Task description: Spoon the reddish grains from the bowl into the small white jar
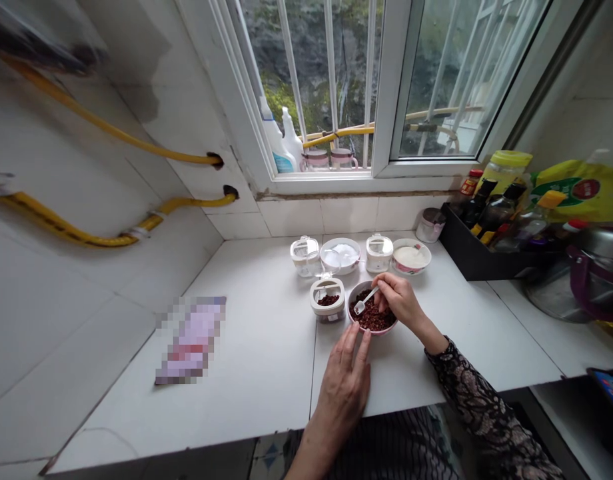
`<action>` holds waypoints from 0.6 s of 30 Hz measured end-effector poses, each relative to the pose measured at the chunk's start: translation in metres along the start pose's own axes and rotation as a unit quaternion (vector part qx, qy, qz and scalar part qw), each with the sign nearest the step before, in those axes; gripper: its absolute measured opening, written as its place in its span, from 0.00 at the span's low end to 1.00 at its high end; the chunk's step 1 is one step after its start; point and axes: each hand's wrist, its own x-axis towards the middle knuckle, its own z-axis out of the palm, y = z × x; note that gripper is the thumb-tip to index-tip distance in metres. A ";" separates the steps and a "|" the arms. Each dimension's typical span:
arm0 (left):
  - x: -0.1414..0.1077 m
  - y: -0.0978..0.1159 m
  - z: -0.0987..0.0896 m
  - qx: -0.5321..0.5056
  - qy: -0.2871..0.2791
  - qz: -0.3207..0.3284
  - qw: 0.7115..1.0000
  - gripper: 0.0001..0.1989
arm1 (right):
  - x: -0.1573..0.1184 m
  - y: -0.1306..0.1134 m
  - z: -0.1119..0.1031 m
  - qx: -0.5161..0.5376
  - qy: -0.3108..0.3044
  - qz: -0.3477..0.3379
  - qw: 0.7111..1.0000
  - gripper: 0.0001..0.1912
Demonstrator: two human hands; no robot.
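Observation:
My right hand (397,298) pinches the handle of a small white spoon (365,301) over a bowl (353,294) of dark red-brown dried bits (379,321), which look like peppercorns. The spoon's head is over the near-left part of the bits. Fingers stretched out, my left hand (347,373) rests its tips at the bowl's near-left rim. Just left of the bowl stands a clear jar (328,312) with a cream rim, its lid up and some of the same bits inside.
Behind are two small clear jars (305,257) (379,253), a bowl of white grains (341,255) and a bowl of off-white grains (410,257). A black box of bottles (471,257) and a metal pot (551,293) stand right. A blurred purple packet (194,340) lies left.

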 end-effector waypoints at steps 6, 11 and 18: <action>0.001 0.000 0.000 0.006 0.004 0.009 1.000 0.35 | 0.002 0.001 -0.001 0.038 0.014 0.012 0.999 0.12; 0.001 0.000 0.000 0.011 0.009 0.008 1.000 0.35 | 0.003 -0.001 -0.003 0.066 0.028 0.019 0.997 0.14; 0.000 -0.001 0.000 0.016 0.001 0.011 1.000 0.35 | 0.007 -0.001 -0.006 0.127 0.029 0.029 0.991 0.17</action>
